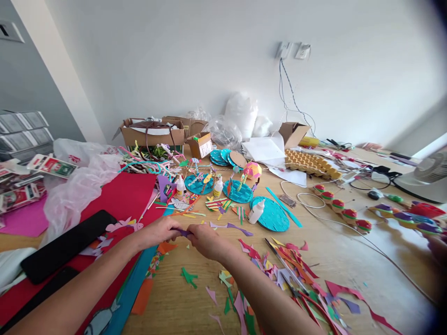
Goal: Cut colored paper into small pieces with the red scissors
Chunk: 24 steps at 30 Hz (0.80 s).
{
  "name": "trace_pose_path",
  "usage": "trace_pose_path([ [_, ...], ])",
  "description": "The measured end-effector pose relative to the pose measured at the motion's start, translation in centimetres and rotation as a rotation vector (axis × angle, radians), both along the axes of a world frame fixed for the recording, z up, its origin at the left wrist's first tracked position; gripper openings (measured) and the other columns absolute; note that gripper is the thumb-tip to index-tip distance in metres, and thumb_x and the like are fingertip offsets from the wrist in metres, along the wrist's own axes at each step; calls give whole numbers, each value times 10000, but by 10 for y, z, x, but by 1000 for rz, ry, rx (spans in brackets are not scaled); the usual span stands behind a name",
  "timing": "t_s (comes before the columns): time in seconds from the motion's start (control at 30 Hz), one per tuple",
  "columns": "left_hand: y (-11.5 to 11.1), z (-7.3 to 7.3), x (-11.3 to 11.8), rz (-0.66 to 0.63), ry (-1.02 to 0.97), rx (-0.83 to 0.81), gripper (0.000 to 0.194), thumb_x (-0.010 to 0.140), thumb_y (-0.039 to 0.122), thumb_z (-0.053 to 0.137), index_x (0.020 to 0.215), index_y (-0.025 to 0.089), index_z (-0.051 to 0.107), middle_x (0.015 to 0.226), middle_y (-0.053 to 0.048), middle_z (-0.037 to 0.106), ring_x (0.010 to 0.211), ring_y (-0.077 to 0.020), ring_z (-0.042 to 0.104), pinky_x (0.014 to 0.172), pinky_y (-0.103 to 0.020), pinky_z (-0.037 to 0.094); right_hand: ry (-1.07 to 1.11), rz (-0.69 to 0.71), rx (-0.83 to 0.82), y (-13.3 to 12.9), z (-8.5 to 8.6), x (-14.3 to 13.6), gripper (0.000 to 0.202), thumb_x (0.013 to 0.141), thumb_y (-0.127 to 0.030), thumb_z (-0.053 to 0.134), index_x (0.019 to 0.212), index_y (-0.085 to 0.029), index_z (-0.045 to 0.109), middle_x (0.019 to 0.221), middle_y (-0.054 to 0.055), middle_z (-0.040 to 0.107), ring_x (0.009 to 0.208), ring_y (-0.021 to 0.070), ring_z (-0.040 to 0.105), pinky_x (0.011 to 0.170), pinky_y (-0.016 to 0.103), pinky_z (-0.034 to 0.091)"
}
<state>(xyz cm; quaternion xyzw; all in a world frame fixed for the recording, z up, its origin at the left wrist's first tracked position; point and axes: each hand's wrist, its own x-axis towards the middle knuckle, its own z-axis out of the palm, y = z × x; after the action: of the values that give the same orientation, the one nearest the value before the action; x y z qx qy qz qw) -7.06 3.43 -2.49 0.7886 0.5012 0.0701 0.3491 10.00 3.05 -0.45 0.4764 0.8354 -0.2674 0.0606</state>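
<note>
My left hand (163, 233) and my right hand (205, 238) meet above the table, each pinching one end of a small purple paper piece (182, 232). Most of that piece is hidden by my fingers. Just beyond them lies a lilac and purple paper strip (230, 227). Behind are blue discs (270, 215), two of them bearing small upright decorations, and white glue bottles (256, 211). Striped paper cutouts (218, 204) lie among them. To the right of my right forearm, scissors (307, 302) with red handles rest among colourful paper scraps (279, 265).
Red paper sheets (115, 195) and a black phone-like slab (70, 244) lie at left. Cardboard boxes (150, 135) and plastic bags (240, 111) line the wall. At right are an egg tray (310, 163), a white cable (370, 242), painted egg-carton rows (337, 204) and another person's hand (438, 246).
</note>
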Motion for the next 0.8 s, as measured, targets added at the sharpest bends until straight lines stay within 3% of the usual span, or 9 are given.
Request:
trace_pose_path([
  [0.17,11,-3,-13,1,11,24,302,703,165,450,906,159,673,631,9,618,565,-130,534,497,-181,373,-16,17,-56,18,-6,-6,277,884,-298,521,1117,-148,538,1106,72,568,920,189,584,778,390,497],
  [0.43,39,-14,-20,97,133,209,245,730,144,472,858,198,674,692,-1,668,668,-170,601,582,-213,411,-53,16,-11,55,-11,-14,294,885,-292,519,1144,-152,524,1133,77,553,941,200,577,783,396,495],
  [0.67,37,-17,-15,154,239,432,235,728,75,539,920,182,623,999,-87,623,1016,-255,528,881,-348,388,-141,12,112,69,-15,-27,292,885,-290,518,1145,-156,523,1137,79,551,945,199,575,786,395,493],
  [0.8,36,-20,-10,141,263,467,229,751,81,528,938,190,601,1007,-61,594,1006,-225,523,874,-323,402,-187,13,190,66,-16,-30,285,887,-290,516,1140,-159,526,1135,78,553,942,196,576,785,391,494],
])
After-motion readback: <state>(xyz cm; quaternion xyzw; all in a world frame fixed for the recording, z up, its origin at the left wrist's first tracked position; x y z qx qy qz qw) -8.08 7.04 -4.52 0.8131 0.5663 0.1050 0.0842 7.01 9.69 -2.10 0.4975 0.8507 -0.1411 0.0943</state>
